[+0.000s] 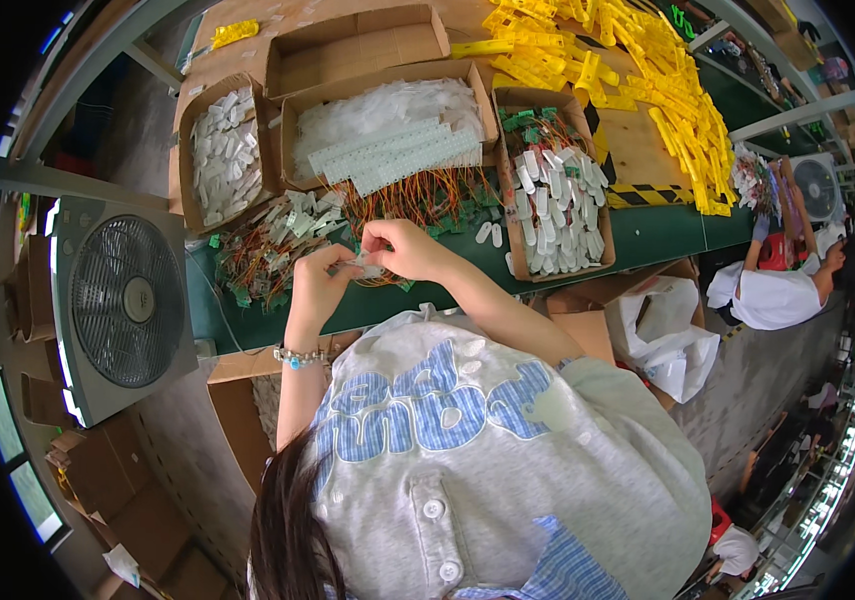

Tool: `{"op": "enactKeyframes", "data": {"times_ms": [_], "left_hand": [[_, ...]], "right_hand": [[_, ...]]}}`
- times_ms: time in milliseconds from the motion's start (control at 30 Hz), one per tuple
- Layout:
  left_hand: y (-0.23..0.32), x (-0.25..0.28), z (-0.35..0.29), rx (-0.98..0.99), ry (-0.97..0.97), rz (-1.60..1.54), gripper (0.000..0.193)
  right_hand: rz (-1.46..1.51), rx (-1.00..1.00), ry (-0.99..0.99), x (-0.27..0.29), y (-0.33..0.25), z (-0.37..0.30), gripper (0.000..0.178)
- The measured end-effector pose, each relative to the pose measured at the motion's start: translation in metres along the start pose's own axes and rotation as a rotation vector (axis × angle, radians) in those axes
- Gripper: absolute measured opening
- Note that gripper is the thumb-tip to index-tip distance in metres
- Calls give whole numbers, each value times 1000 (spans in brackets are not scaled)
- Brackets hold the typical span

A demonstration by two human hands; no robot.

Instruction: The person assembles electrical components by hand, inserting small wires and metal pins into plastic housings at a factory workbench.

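Close together over the front of the green bench (448,277), both my hands pinch one small white plastic piece (369,269). My left hand (319,284) has its fingertips on the piece's left end, and my right hand (405,249) grips it from the right. The fingers cover much of the piece. Just beyond them lies a heap of orange wires with green circuit boards (418,205). To the left is a pile of white pieces mixed with wired boards (266,250). Two loose white oval pieces (490,234) rest right of my right hand.
Cardboard boxes hold white pieces (226,150), clear plastic parts (388,110) and white ovals with wires (558,215). Yellow plastic strips (693,130) cover the far right. A box fan (128,300) stands left; a white plastic bag (663,335) sits right. Another person (773,290) works farther right.
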State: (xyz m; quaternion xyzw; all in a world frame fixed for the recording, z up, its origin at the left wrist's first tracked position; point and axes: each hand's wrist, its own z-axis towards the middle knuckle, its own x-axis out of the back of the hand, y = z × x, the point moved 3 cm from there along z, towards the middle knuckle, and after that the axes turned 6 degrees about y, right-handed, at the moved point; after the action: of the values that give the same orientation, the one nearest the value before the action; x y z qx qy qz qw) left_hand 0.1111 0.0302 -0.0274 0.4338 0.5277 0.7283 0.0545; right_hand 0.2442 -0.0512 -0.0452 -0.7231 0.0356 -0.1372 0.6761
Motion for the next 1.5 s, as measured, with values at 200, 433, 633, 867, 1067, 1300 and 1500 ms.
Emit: {"op": "enactKeyframes", "data": {"times_ms": [200, 433, 633, 867, 1067, 1300, 1500], "left_hand": [[-11, 8, 17, 162, -213, -439, 11], [-85, 41, -33, 264, -7, -175, 14], [-141, 90, -94, 429, 351, -500, 7], [-142, 136, -135, 493, 460, -49, 12], [-111, 168, -140, 366, 536, 126, 15], [-102, 123, -97, 377, 446, -202, 20], [-67, 75, -48, 218, 191, -188, 24]], "right_hand": [[428, -158, -179, -2, 13, 23, 7], [295, -93, 132, 26, 3, 1, 10], [317, 10, 422, 39, -10, 3, 10], [79, -92, 103, -15, 8, 39, 7], [404, -146, 32, -52, -2, 97, 22], [-74, -89, -131, -94, 28, 74, 37], [139, -138, -232, -103, 13, 45, 26]]}}
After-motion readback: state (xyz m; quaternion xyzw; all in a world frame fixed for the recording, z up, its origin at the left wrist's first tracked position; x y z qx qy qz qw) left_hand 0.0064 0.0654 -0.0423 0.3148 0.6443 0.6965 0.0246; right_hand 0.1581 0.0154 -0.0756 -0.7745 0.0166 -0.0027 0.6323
